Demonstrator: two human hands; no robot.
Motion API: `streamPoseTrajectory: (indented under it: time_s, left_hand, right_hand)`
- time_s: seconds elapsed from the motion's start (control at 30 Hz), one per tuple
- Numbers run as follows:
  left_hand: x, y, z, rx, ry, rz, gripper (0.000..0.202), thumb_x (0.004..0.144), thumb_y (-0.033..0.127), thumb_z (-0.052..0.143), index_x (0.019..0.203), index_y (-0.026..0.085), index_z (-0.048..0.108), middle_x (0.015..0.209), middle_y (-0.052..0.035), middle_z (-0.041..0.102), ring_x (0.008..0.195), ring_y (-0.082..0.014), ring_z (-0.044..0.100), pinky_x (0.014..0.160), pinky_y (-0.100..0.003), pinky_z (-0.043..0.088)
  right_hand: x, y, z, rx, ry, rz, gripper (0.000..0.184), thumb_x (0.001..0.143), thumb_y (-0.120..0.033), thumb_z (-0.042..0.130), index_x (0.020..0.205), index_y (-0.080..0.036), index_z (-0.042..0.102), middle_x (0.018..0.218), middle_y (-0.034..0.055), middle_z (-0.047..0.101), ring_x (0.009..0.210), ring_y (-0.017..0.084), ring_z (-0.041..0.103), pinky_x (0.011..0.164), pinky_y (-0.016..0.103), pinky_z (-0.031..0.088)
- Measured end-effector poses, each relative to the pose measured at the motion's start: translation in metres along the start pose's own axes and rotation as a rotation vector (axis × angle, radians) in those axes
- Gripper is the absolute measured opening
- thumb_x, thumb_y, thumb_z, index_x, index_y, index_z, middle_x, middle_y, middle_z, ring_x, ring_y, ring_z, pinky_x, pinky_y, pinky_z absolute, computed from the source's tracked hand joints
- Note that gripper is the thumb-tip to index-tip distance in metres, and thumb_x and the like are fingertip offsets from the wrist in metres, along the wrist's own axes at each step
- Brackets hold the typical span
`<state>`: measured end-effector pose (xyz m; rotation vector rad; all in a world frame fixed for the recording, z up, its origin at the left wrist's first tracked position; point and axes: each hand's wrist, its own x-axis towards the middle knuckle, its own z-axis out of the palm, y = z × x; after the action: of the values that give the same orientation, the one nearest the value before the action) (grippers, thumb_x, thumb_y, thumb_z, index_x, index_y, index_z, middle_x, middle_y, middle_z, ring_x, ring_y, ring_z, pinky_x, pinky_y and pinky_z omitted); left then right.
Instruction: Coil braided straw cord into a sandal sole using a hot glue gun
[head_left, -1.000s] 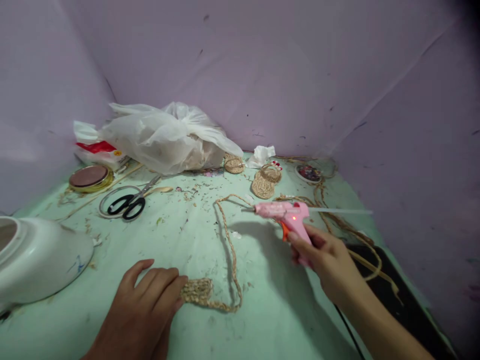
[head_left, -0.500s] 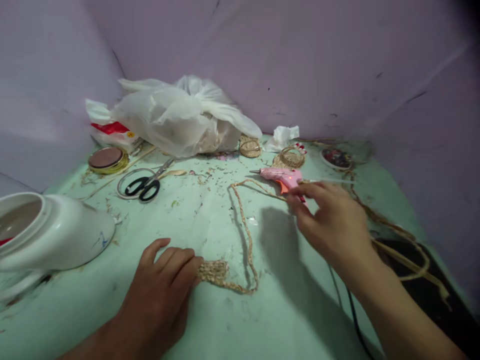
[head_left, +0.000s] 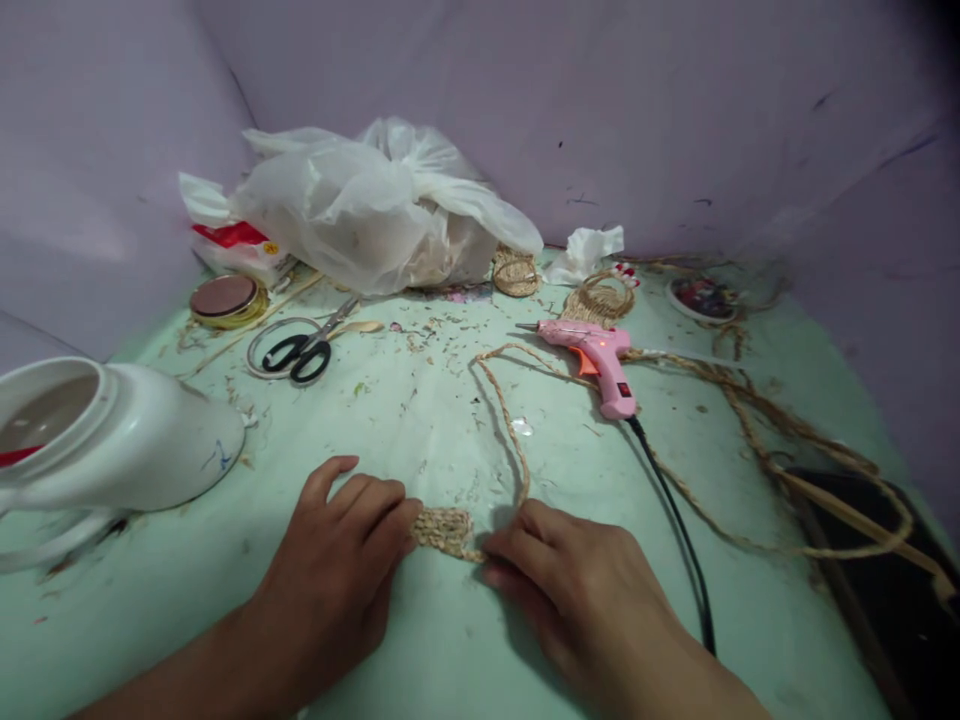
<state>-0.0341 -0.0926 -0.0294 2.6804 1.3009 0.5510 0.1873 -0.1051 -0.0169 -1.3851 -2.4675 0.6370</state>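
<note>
A small flat piece of coiled straw braid (head_left: 444,530) lies on the green tabletop, its left end under the fingers of my left hand (head_left: 341,550). My left fingers are closed on that end, and it is partly hidden. From the piece's lower right corner runs a loose braided cord (head_left: 504,410), pinched close to the piece by my right hand (head_left: 570,575). The cord loops away and passes behind a pink glue gun (head_left: 600,360), which lies on its side with an orange trigger and a lit light.
Scissors (head_left: 304,352) lie back left beside a white jug on its side (head_left: 172,440). A knotted plastic bag (head_left: 375,210) sits against the wall. Coiled straw pieces (head_left: 598,300) and a dish of small bits (head_left: 701,298) stand behind the gun. Its black cable (head_left: 679,520) runs forward.
My right hand has left the glue gun's handle and come down toward me to pinch the cord beside the straw piece. My left hand stays on the piece. The view has shifted slightly.
</note>
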Motion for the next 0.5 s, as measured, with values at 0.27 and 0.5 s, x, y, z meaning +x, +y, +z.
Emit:
streamPoseTrajectory:
  time_s: [0.27, 0.5]
  left_hand:
    - [0.0003, -0.0001, 0.0011, 0.004, 0.009, 0.007, 0.022, 0.083, 0.008, 0.042, 0.096, 0.017, 0.057, 0.087, -0.0044, 0.06, 0.078, -0.018, 0.054, 0.092, -0.051, 0.034]
    - [0.0006, 0.0, 0.0019, -0.006, -0.01, -0.003, 0.022, 0.082, 0.007, 0.041, 0.093, 0.017, 0.056, 0.085, -0.0039, 0.059, 0.076, -0.018, 0.052, 0.09, -0.051, 0.033]
  right_hand:
    - [0.0008, -0.002, 0.0021, -0.213, 0.132, -0.072, 0.009, 0.074, -0.016, 0.057, 0.075, -0.021, 0.064, 0.073, 0.0031, 0.062, 0.063, 0.018, 0.055, 0.05, 0.027, 0.036]
    - [0.002, -0.006, 0.0046, -0.225, 0.154, -0.159, 0.014, 0.073, -0.011, 0.049, 0.07, -0.017, 0.061, 0.066, 0.0038, 0.061, 0.058, 0.018, 0.053, 0.051, 0.03, 0.035]
